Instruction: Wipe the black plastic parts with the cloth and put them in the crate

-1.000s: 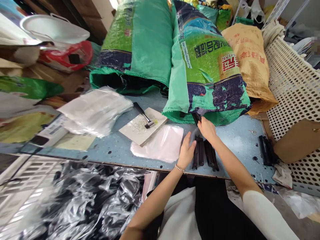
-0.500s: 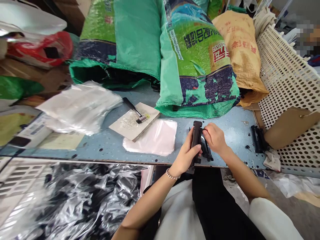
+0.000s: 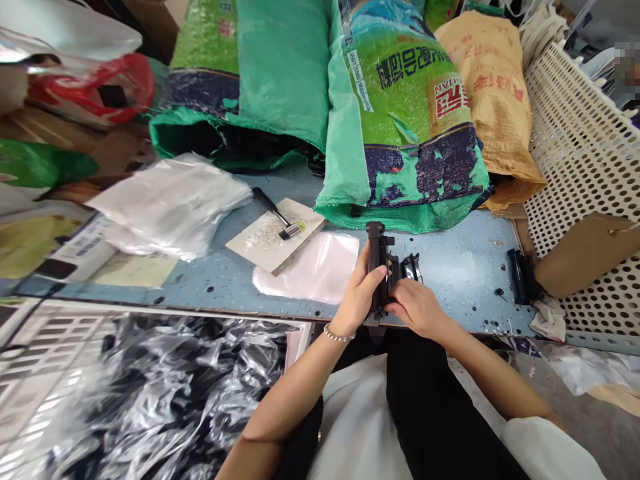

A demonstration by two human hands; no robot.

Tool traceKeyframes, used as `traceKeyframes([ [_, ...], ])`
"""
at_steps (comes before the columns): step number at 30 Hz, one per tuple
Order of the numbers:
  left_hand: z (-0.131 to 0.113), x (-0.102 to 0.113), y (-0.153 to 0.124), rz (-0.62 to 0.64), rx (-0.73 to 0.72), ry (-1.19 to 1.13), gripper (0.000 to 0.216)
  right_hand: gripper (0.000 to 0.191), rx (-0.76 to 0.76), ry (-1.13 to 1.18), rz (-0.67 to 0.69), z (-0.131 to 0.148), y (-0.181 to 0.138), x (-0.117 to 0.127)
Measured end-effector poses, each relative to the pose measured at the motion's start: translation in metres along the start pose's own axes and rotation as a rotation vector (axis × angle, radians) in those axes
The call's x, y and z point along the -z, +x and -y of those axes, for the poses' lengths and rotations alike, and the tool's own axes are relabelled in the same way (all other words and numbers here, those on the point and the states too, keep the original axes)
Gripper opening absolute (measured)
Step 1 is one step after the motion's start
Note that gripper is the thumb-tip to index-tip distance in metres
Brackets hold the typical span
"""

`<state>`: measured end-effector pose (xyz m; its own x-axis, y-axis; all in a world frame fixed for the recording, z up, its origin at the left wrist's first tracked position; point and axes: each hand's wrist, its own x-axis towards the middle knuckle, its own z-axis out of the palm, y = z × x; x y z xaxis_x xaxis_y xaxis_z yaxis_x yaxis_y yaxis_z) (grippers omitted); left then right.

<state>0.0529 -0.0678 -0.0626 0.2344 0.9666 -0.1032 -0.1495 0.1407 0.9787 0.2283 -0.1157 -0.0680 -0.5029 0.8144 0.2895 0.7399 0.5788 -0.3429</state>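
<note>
Spanning our view, the workbench (image 3: 465, 267): pale blue and speckled, and we work at its near edge.
Green woven sacks: the left one (image 3: 283, 73) and the printed right one (image 3: 400, 127) lie side by side at the back, mouths toward us.
Perforated basket (image 3: 575, 167): cream, full of round holes, at the bench's right end.
Tan sack (image 3: 487, 80): red-lettered, between the printed sack and the basket.
Wrapped black pieces (image 3: 200, 393): heaped in clear plastic below the bench, to our left.
Clear plastic bags (image 3: 170, 207): a loose stack before the left sack.
Pale pink plastic sheet (image 3: 315, 273): flat, just left of our left hand.
Board (image 3: 263, 247): greyish and worn, overlapping the sheet's corner.
Right hand (image 3: 419, 309): fingers curled beside the lower end of the black part; we cannot tell whether they grip anything.
Left hand (image 3: 357, 297): fingers and thumb wrapped round the black part.
Black part (image 3: 376, 267): long, held over the bench's near edge, its far end pointing toward the printed sack.
Other black parts (image 3: 395, 268): on the bench just beyond our right hand.
Hammer-shaped tool (image 3: 273, 210): black-handled, lying across the board.
Beaded bracelet (image 3: 339, 335): round our left wrist.
</note>
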Motion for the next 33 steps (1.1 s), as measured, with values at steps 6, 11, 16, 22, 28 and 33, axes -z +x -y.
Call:
traceKeyframes([
  [6,-0.003,0.0,-0.01,0.133,0.017,0.007,0.069,0.043,-0.064,-0.184,-0.185,-0.034,0.022,0.025],
  [11,-0.012,0.007,-0.02,0.283,0.216,-0.053,0.07,0.031,0.14,-0.205,0.06,-0.057,0.038,0.053],
  [16,-0.015,0.012,-0.024,0.384,0.406,-0.15,0.066,0.037,0.277,-0.118,0.224,-0.058,0.039,0.072],
  [22,-0.008,0.009,-0.035,0.416,0.408,-0.091,0.066,0.048,0.178,0.066,0.225,-0.051,0.028,0.06],
  [28,0.002,0.0,-0.039,0.215,-0.01,0.145,0.08,0.058,-0.414,0.677,-0.064,-0.019,0.014,0.016],
  [33,-0.004,0.008,-0.022,0.101,0.075,-0.024,0.068,0.054,-0.213,0.498,0.105,0.006,0.007,0.009],
])
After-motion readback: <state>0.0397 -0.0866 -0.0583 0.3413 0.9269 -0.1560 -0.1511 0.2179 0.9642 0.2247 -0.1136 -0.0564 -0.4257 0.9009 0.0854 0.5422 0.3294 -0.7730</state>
